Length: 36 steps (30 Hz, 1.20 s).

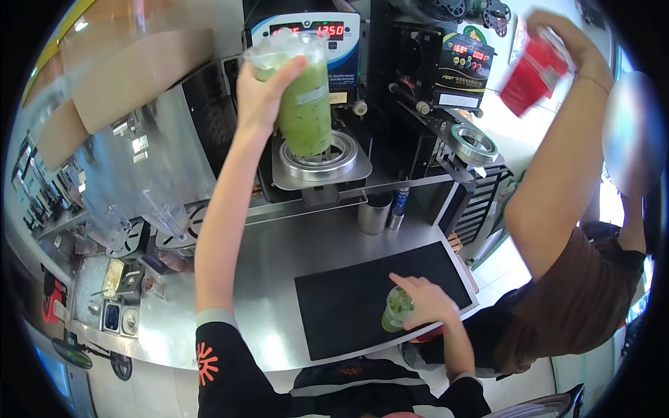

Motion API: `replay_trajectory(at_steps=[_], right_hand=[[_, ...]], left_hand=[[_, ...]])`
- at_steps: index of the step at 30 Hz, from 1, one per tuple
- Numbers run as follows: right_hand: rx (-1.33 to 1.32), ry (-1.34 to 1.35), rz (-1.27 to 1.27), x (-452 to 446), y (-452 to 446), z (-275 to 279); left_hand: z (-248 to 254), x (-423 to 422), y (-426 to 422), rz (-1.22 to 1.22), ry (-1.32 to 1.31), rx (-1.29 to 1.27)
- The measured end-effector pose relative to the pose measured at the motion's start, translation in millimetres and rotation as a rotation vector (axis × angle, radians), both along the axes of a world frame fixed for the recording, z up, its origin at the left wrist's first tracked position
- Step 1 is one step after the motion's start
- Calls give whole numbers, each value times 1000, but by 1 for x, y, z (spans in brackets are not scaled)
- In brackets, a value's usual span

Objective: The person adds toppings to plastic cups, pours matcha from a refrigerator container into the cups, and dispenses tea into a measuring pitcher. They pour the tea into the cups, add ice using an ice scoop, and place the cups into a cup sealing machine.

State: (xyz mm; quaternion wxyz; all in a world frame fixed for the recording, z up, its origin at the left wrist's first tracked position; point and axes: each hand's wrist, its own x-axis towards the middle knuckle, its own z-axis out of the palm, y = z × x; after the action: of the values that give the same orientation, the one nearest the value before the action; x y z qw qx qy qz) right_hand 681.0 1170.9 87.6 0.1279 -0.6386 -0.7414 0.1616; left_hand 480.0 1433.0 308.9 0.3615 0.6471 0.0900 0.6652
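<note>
My left hand (pixel 259 97) is raised and closed round a tall clear plastic cup (pixel 306 111) of green drink. The cup hangs slightly tilted over the metal ring (pixel 348 167) of a cup sealing machine (pixel 341 42); whether its base touches the ring, I cannot tell. Lower down, my right hand (pixel 433 304) grips a second clear cup (pixel 397 310) with green contents, its fingers across the top and side. That cup stands on a black rubber mat (pixel 334 306) on the steel counter (pixel 265 299).
Another sealing machine (pixel 463 70) is at the right, its ring (pixel 475 143) pulled out. A co-worker's raised arm (pixel 564 167) holds a red packet (pixel 533 76). A steel cup (pixel 374 214) and spray can (pixel 399 202) stand behind the mat. Blender jugs (pixel 164 209) are at left.
</note>
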Motion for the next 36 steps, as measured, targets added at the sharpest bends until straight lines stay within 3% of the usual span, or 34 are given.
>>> replay_trajectory(at_steps=[6,9,11,12,14,15,18,20,21,25,26,27,29,31,33,36], right_hand=[[213,-47,138,52,17,122],[402,-23,185,98,41,181],[336,-172,-83,110,49,239],[428,-130,-70,136,66,253],[488,-166,-315,135,78,289],[533,-226,-401,139,89,300],[654,-408,-580,157,125,311],[629,-376,-590,172,140,308],[753,-379,-482,203,158,298],[454,-209,-501,237,184,260],[595,-231,-390,272,206,237],[345,-244,-549,239,194,239],[279,-206,-542,247,198,219],[251,-266,-592,254,196,206],[187,-156,-519,253,191,196],[277,-105,-426,252,177,178]], left_hand=[[-37,30,37,131,63,-63],[-59,17,35,123,264,-130],[-73,8,39,142,427,-131],[-77,7,33,133,427,-126],[-80,1,16,400,658,-171],[-79,0,9,354,718,-180],[-77,-9,0,268,708,-216],[-67,-28,-7,395,845,-80],[-60,-45,-12,419,858,-17],[-16,-119,-89,492,1067,-69],[-5,-130,-105,533,1157,-66],[-9,-141,-115,601,1200,36],[-16,-154,-137,653,1222,192],[-18,-158,-154,559,1280,193],[-11,-151,-177,525,1487,167],[-19,-142,-186,357,1549,463]])
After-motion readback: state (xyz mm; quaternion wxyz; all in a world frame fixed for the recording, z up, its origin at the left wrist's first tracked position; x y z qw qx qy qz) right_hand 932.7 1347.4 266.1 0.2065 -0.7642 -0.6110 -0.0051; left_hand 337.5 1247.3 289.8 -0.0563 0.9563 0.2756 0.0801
